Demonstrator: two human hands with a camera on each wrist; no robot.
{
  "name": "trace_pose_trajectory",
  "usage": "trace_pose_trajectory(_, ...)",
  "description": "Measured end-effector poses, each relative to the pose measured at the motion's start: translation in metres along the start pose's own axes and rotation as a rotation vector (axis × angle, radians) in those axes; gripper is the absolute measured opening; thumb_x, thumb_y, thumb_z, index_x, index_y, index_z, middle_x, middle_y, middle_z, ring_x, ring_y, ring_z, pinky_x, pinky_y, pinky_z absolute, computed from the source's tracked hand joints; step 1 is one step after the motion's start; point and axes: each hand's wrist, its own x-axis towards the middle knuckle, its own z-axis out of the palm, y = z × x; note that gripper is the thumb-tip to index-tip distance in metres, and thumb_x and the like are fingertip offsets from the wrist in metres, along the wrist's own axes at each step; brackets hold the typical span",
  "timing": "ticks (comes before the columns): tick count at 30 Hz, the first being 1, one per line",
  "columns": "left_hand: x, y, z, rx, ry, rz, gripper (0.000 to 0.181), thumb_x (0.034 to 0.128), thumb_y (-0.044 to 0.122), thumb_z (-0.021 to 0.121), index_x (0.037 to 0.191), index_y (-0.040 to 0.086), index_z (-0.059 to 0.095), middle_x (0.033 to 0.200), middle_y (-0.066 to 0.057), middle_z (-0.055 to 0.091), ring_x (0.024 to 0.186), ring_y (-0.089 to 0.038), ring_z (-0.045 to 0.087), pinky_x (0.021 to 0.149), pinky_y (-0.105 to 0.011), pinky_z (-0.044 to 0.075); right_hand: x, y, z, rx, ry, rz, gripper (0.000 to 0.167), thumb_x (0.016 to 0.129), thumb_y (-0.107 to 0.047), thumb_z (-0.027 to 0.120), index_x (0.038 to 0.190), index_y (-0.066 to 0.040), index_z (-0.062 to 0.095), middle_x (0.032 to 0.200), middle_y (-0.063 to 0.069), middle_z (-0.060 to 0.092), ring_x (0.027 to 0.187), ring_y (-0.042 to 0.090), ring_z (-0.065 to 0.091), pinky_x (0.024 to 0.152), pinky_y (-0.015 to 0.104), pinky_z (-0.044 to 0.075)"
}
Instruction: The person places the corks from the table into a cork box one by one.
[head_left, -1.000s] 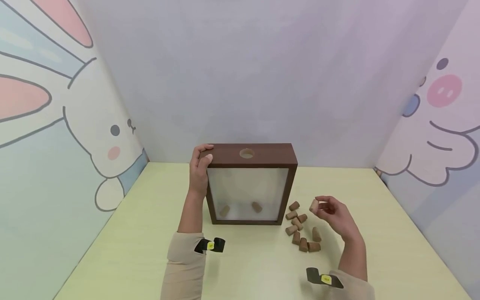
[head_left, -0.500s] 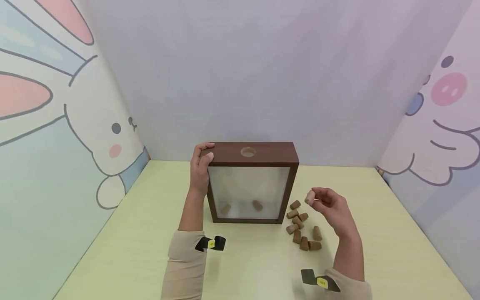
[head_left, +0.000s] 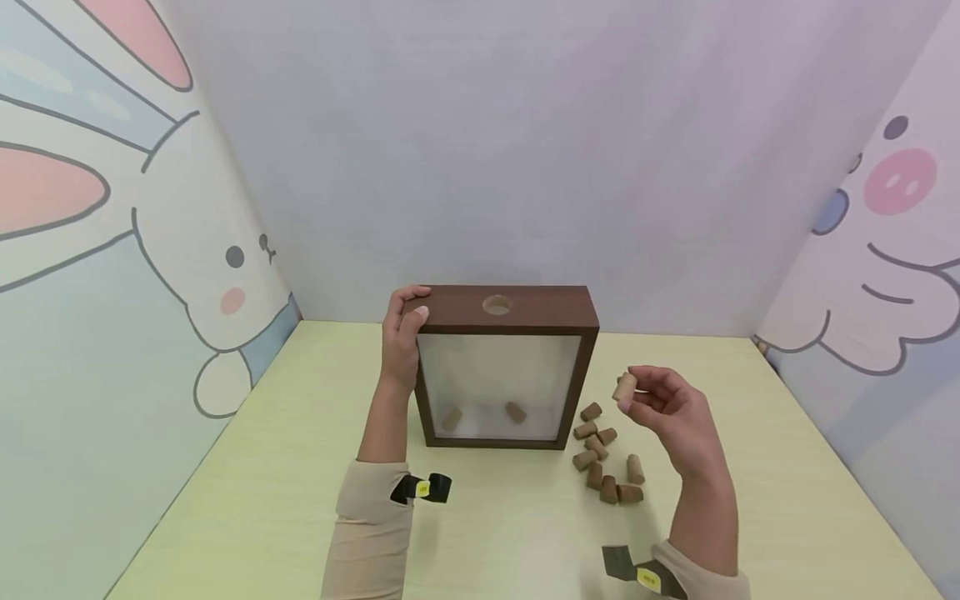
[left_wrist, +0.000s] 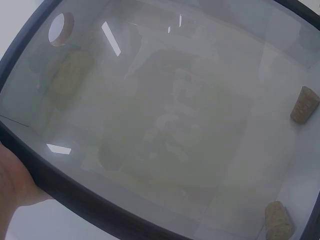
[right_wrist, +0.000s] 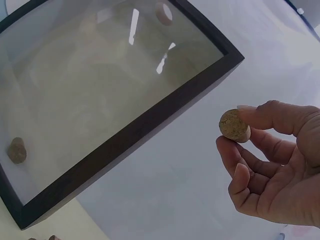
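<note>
A dark brown shadow-box frame [head_left: 540,310] with a clear front stands upright on the table, a round hole [head_left: 497,305] in its top. My left hand [head_left: 401,342] grips its upper left corner, thumb in front and fingers over the top. Two corks show behind the pane near the bottom: a left cork [head_left: 452,418] and a right cork [head_left: 515,412]. To the right of the frame, my right hand [head_left: 678,421] pinches a cork [right_wrist: 233,126] between thumb and fingers, raised above the table and apart from the frame.
Several loose corks [head_left: 608,489] lie in a cluster on the pale yellow table [head_left: 495,525], just right of the frame. A plain backdrop [head_left: 480,150] rises behind, and cartoon-printed panels [head_left: 217,300] flank the table on both sides.
My right hand has risen a little with its cork, and the cork has turned in the fingertips. The left hand keeps its grip; frame and loose corks stay put.
</note>
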Motion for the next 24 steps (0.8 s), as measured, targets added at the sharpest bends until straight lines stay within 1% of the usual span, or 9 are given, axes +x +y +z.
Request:
trace_pose_trajectory(5, -0.001, 0.001, 0.001, 0.006, 0.005, -0.004, 0.037, 0.0879, 0.019, 0.044, 0.117, -0.004, 0.047, 0.123, -0.006, 0.046, 0.111, -0.019, 0.040, 0.092, -0.035, 0.026, -0.002, -0.010, 0.004, 0.013, 0.009, -0.047, 0.039, 0.079, 0.010, 0.066, 0.116, 0.009, 0.054, 0.094, 0.004, 0.062, 0.086, 0.013, 0.061, 0.071, 0.023, 0.049)
trace_pose_trajectory(9, -0.001, 0.001, 0.001, 0.009, 0.009, -0.008, 0.037, 0.0875, 0.020, 0.044, 0.117, -0.003, 0.048, 0.123, -0.006, 0.046, 0.112, -0.018, 0.040, 0.092, -0.035, 0.026, -0.003, -0.017, 0.008, 0.047, 0.010, -0.096, 0.039, 0.079, 0.015, 0.062, 0.116, 0.012, 0.054, 0.093, 0.005, 0.062, 0.085, 0.015, 0.061, 0.070, 0.022, 0.049)
trace_pose_trajectory(17, -0.001, 0.000, -0.001, 0.003, 0.015, -0.016, 0.036, 0.0875, 0.020, 0.044, 0.116, -0.001, 0.049, 0.123, -0.006, 0.046, 0.111, -0.019, 0.040, 0.093, -0.035, 0.026, -0.005, -0.027, 0.013, 0.103, -0.043, -0.202, 0.042, 0.077, 0.022, 0.058, 0.117, 0.014, 0.052, 0.096, 0.009, 0.062, 0.087, 0.018, 0.060, 0.069, 0.022, 0.049)
trace_pose_trajectory(24, -0.001, 0.002, 0.001, 0.007, 0.008, -0.011, 0.037, 0.0877, 0.021, 0.044, 0.117, -0.001, 0.048, 0.123, -0.006, 0.046, 0.111, -0.019, 0.041, 0.093, -0.035, 0.026, -0.002, -0.037, 0.017, 0.068, -0.092, -0.263, 0.043, 0.076, 0.023, 0.058, 0.117, 0.013, 0.052, 0.095, 0.012, 0.060, 0.086, 0.019, 0.060, 0.068, 0.022, 0.048)
